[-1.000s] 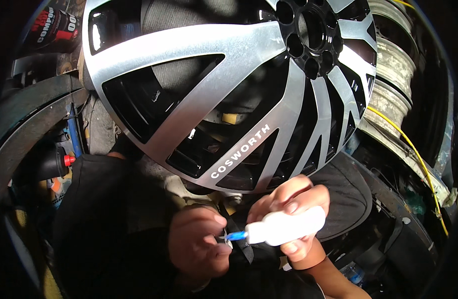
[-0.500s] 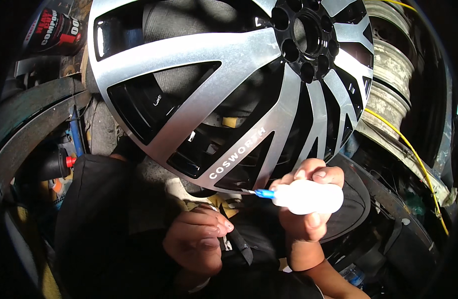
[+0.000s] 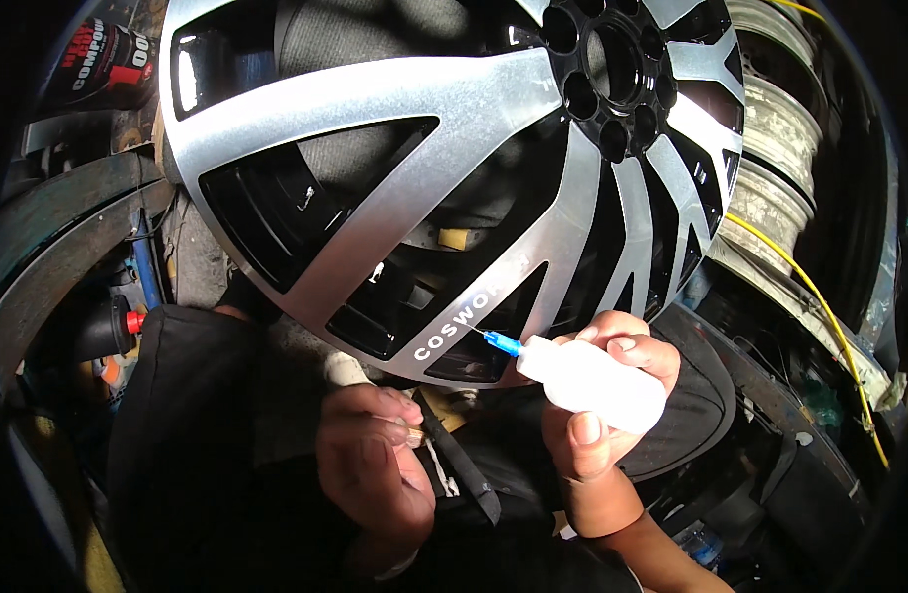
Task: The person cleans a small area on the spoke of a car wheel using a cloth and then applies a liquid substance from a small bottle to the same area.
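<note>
A black and silver alloy wheel (image 3: 414, 188) lies tilted in front of me, with raised or printed pale letters along one spoke. My right hand (image 3: 584, 450) grips a white squeeze bottle (image 3: 607, 387) by its sides. The bottle's blue needle tip (image 3: 501, 343) points left, and its thin needle ends over the lettering; contact with the surface cannot be made out. Lower left of the bottle, my left hand (image 3: 375, 465) is curled closed near the wheel's lower edge. A small yellowish bit shows at its fingertips, too small to name.
At the upper left stands a dark tub (image 3: 103, 64) with red and white print. Scuffed bare wheel rims (image 3: 770, 128) are stacked at the right, beside a yellow cable (image 3: 824, 306). A dark strap (image 3: 459, 460) hangs between my hands. A black object with a red tip (image 3: 134, 322) is at the left.
My right hand has brought the bottle up and left, so its needle has gone from the wheel's lower edge to the lettering. My left hand has turned slightly. The wheel appears shifted slightly left.
</note>
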{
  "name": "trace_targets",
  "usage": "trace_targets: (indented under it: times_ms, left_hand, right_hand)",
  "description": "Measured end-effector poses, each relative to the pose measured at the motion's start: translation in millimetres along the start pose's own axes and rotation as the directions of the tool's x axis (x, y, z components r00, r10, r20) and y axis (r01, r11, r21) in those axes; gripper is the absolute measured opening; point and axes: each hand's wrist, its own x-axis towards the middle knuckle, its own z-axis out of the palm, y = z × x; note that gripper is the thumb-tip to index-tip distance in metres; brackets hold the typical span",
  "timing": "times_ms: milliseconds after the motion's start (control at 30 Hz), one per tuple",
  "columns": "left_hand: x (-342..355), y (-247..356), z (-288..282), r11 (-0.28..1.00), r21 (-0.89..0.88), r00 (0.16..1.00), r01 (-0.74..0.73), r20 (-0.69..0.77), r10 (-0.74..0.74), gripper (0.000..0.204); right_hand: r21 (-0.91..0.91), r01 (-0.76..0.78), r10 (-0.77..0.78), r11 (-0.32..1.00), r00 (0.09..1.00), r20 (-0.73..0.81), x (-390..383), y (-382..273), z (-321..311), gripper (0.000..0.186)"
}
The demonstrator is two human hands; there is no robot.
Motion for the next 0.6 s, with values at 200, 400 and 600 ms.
trace_targets:
  times_ms: [200, 400, 600]
  left_hand:
    - [-1.1, -1.0, 2.6, 0.998, -0.039, 0.999, 0.04, -0.034, -0.041, 0.017]
    - [-1.3, 0.1, 1.9, 0.977, -0.169, 0.989, 0.132, -0.04, -0.141, 0.015]
    - [0.4, 4.2, 4.4, 0.965, -0.205, 0.986, 0.164, 0.011, -0.165, 0.016]
  right_hand:
    - [0.035, -0.008, 0.01, 0.999, 1.0, -0.029, 1.6, -2.9, 6.7, 0.064]
    - [0.012, -0.031, 0.031, 0.999, 0.999, -0.022, 1.1, -4.3, 7.1, 0.064]
    - [-0.005, -0.022, 0.022, 1.0, 1.0, -0.016, 1.3, -4.2, 6.2, 0.065]
